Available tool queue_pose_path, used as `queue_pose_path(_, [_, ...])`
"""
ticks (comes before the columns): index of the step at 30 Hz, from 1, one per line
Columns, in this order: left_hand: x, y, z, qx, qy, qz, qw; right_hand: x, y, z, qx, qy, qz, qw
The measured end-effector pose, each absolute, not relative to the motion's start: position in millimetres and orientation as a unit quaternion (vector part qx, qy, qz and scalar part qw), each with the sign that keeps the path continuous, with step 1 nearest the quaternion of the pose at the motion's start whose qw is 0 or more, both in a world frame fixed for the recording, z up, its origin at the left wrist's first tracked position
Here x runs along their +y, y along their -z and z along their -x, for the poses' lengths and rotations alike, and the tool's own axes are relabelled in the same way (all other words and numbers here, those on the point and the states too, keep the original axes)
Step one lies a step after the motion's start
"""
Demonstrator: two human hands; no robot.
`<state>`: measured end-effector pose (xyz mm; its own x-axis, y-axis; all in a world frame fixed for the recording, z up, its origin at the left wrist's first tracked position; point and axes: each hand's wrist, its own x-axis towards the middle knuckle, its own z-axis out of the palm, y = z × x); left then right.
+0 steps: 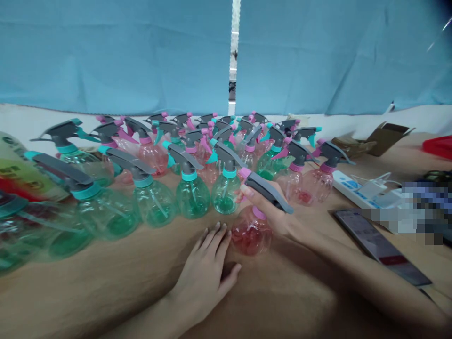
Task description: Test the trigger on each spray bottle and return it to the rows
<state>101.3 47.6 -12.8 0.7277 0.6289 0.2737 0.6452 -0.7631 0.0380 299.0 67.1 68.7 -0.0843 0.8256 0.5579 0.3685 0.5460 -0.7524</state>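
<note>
My right hand grips the grey and pink trigger head of a pink spray bottle that stands on the brown table in front of me. My left hand lies flat on the table just left of that bottle, fingers stretched out and holding nothing. Behind them stand several green spray bottles and pink spray bottles in a dense cluster, all with grey triggers.
A phone lies on the table at the right, beyond it a white power strip with cables. An open cardboard box and a red object sit at the far right. A blue curtain hangs behind.
</note>
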Motion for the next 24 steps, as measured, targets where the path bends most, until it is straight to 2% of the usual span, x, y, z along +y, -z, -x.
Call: queue_pose_path(24, [48,14,-102,-0.341,0.142,0.929,0.014,68,-57,-297,-0.664,-0.296,0.387,0.566])
